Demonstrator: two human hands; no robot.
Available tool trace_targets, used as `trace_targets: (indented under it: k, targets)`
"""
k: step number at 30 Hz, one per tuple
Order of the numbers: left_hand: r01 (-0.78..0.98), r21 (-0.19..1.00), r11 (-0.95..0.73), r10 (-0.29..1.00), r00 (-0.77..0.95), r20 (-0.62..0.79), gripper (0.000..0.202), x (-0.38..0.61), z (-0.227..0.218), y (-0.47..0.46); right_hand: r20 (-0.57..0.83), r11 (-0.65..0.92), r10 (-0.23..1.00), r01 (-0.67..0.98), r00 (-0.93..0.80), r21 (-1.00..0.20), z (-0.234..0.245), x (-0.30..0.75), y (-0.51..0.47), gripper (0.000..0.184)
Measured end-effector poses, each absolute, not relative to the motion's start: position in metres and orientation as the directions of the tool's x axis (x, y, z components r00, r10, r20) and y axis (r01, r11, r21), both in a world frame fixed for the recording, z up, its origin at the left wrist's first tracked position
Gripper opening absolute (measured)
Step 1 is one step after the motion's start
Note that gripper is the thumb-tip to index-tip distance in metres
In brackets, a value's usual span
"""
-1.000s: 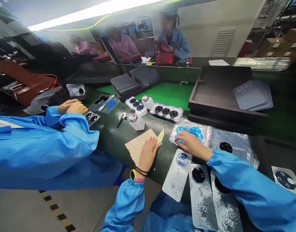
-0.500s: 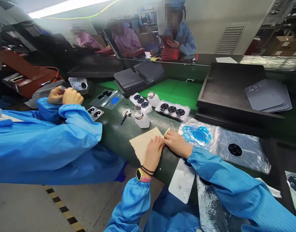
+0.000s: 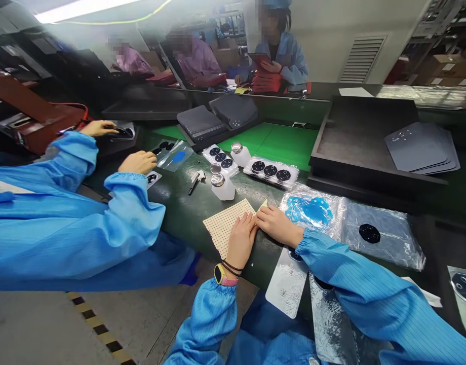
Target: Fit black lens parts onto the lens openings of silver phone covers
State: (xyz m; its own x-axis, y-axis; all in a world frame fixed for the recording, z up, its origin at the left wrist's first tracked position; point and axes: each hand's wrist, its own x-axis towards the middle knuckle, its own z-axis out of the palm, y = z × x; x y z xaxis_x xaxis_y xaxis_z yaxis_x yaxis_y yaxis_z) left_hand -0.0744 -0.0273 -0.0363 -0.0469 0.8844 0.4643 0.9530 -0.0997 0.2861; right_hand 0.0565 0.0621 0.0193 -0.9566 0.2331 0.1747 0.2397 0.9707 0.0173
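Observation:
A cream sheet point(image 3: 222, 229) with rows of small reddish dots lies at an angle near the bench's front edge. My left hand point(image 3: 241, 237) rests over its right part, fingers together on top and thumb toward the right edge. Close against it, my right hand point(image 3: 274, 222) is closed, its fingertips pinching the sheet's right side, where a small pale yellow flap point(image 3: 264, 204) sticks up. The fingertips of both hands meet, so what lies between them is partly hidden. Below my right wrist is a silvery plate point(image 3: 286, 284) with a black round part at its top.
White dispenser bottles point(image 3: 223, 188) and film-wrapped black discs point(image 3: 271, 172) stand behind the sheet. A black pen-like tool point(image 3: 194, 185) lies left. Clear bags point(image 3: 385, 238) and a black tray point(image 3: 365, 137) are at right. A co-worker's hands point(image 3: 139, 162) work at far left.
My hands and the dotted sheet have hardly moved. At left, the co-worker's hands have separated: one reaches back to a film-wrapped part, the other has come down over the bench.

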Motion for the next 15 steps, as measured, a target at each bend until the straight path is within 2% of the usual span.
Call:
trace_targets:
  k: [8,15]
  targets:
    - [0.957,0.255,-0.138,0.854,-0.015,0.52,0.031,-0.0758,-0.0329,-0.0266,0.213,0.942,0.334,0.331,-0.918,-0.047,0.0186,0.0642,0.0661,0.017]
    - [0.952,0.277,-0.132,0.869,-0.024,0.495,0.027,-0.0797,-0.036,-0.0264,0.235,0.948,0.316,0.313,-0.919,-0.048,0.0148,0.0587,0.0641,0.017]
